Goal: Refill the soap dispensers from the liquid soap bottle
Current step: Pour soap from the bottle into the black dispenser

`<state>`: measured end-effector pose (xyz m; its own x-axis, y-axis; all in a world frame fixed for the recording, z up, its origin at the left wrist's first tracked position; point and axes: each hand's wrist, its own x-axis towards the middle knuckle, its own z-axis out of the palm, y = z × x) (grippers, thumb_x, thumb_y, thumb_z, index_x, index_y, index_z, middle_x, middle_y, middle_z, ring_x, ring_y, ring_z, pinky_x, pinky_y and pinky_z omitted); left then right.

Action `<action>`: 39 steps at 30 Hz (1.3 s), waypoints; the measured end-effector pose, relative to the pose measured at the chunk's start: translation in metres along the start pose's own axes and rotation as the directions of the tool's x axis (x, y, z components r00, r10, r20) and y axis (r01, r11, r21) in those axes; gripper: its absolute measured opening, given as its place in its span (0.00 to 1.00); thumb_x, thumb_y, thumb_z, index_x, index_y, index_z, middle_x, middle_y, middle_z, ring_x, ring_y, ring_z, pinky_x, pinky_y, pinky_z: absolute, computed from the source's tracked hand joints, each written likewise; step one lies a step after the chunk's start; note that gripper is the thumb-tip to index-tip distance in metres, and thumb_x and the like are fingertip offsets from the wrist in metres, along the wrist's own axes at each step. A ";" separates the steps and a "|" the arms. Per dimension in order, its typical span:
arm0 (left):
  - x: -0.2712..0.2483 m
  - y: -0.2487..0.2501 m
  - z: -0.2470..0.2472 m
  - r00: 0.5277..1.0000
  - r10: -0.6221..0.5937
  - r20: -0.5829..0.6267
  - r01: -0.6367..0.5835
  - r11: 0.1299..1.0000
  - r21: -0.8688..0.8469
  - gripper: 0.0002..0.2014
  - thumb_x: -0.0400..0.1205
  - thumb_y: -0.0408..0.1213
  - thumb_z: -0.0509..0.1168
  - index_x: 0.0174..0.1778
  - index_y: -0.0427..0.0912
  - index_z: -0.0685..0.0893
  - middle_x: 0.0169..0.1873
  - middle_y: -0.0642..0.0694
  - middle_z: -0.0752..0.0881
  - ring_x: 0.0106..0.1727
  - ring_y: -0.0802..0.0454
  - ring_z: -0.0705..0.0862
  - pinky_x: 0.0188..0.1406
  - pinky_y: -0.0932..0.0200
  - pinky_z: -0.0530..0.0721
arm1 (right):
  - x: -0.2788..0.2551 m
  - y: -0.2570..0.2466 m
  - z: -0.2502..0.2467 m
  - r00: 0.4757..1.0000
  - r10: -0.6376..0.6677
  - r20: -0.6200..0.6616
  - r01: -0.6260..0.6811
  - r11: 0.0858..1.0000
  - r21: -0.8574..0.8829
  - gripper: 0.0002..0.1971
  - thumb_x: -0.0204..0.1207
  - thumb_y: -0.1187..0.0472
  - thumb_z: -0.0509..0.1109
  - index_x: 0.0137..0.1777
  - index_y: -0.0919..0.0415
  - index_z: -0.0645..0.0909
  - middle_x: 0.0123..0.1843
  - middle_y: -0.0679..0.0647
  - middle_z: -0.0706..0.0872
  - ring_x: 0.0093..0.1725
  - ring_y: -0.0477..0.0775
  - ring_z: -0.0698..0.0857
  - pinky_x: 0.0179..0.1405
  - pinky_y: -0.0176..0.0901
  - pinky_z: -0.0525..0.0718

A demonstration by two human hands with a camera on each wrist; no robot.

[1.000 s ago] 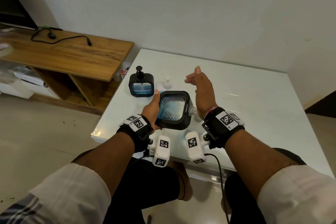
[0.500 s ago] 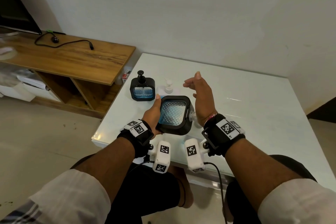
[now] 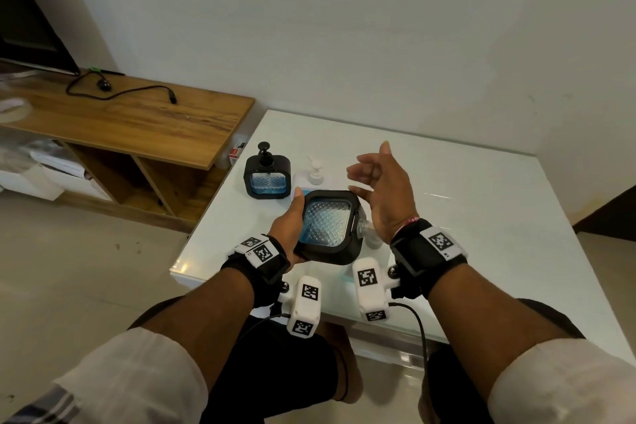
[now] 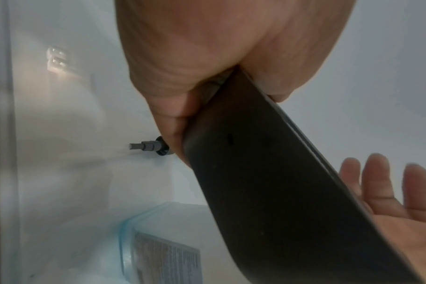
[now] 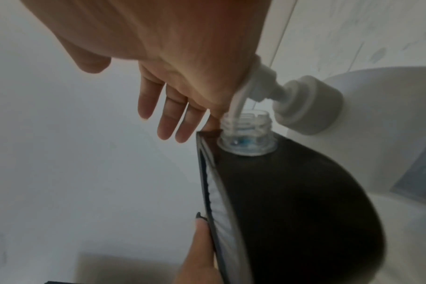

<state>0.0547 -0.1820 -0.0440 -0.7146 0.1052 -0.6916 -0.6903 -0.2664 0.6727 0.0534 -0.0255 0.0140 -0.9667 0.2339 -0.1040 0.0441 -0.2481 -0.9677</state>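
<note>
Left hand (image 3: 287,229) gripping a black square soap dispenser (image 3: 328,227), tilted above the white table (image 3: 481,217) near its front edge. Right hand (image 3: 385,193) with fingers spread, heel pressing the white pump (image 5: 263,82) of the liquid soap bottle (image 5: 387,123), spout in the dispenser's open neck (image 5: 247,132). Second dispenser (image 3: 267,177) upright behind.

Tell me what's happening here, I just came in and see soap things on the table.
A person is refilling a black soap dispenser. Their left hand holds it tilted, its open neck under the spout of a white pump bottle. The right hand presses the pump with its palm, fingers spread, and white soap streams into the neck. A second dispenser, pump on, stands further back on the table.
</note>
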 end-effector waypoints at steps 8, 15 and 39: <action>-0.004 0.003 0.002 1.000 0.020 0.010 -0.020 1.000 0.015 0.36 0.82 0.72 0.59 0.71 0.45 0.84 0.60 0.38 0.91 0.56 0.38 0.90 0.40 0.44 0.91 | -0.002 -0.021 -0.020 0.958 -0.087 -0.274 0.078 0.996 -0.042 0.13 0.84 0.52 0.62 0.43 0.58 0.81 0.36 0.54 0.87 0.40 0.52 0.85 0.47 0.47 0.81; -0.012 0.001 0.006 0.999 0.035 0.018 -0.035 0.999 0.003 0.29 0.85 0.68 0.58 0.62 0.45 0.84 0.53 0.40 0.91 0.49 0.42 0.90 0.36 0.48 0.87 | -0.020 0.005 -0.037 0.970 0.033 -0.239 -0.127 0.913 -0.389 0.18 0.82 0.48 0.66 0.50 0.65 0.83 0.45 0.53 0.86 0.42 0.48 0.81 0.41 0.40 0.76; -0.006 -0.016 -0.002 0.999 -0.004 -0.037 0.001 0.998 -0.067 0.36 0.83 0.70 0.60 0.75 0.43 0.80 0.65 0.34 0.87 0.61 0.32 0.87 0.55 0.33 0.90 | -0.040 0.062 -0.035 0.980 0.168 -0.107 -0.197 0.896 -0.398 0.38 0.82 0.34 0.55 0.51 0.74 0.85 0.50 0.64 0.90 0.56 0.64 0.85 0.54 0.48 0.77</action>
<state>0.0706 -0.1803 -0.0508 -0.7074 0.0707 -0.7033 -0.6819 -0.3301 0.6527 0.1037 -0.0174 -0.0496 -0.9131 0.2879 -0.2888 0.3300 0.1056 -0.9381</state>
